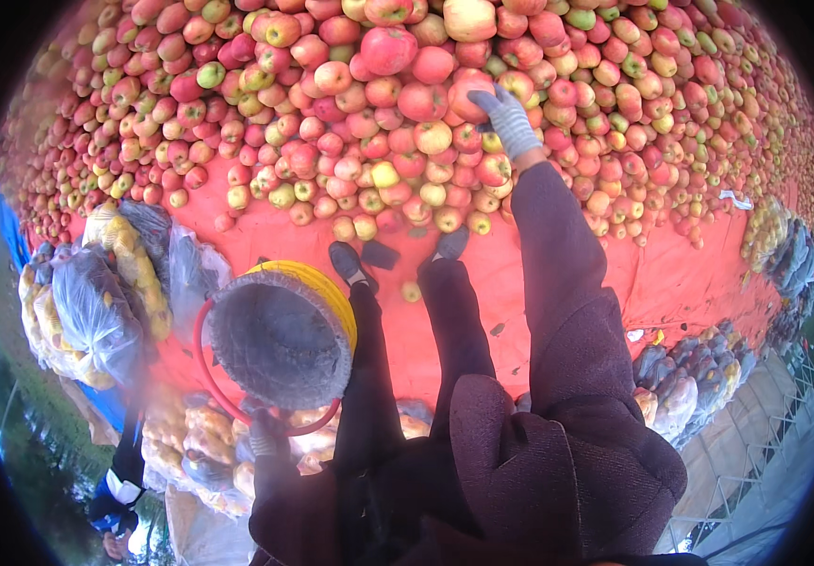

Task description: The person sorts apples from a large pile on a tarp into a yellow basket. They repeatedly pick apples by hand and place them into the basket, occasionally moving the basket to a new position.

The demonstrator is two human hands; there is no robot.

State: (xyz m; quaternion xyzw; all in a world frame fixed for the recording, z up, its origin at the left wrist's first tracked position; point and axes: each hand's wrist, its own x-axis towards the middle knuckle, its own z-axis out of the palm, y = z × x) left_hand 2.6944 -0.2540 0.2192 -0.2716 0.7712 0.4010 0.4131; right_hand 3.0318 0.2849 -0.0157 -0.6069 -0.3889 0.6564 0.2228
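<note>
My right hand (509,120), in a grey knit glove, reaches into a large heap of red and yellow apples (361,124). Its fingers curl around a big red apple (469,95), which still lies among the others. At my left side, my left hand (265,430), also gloved, grips the red handle (203,347) of a yellow bucket (340,301). The bucket tilts so that its mouth and grey fabric-like lining (276,339) face me. Glare blurs the left hand's fingers.
A red sheet (562,318) covers the ground under my feet. Filled plastic bags (99,311) stand at left; more bags (693,382) lie at right and behind me. One loose apple (411,291) sits between my legs. A person (118,495) is at lower left.
</note>
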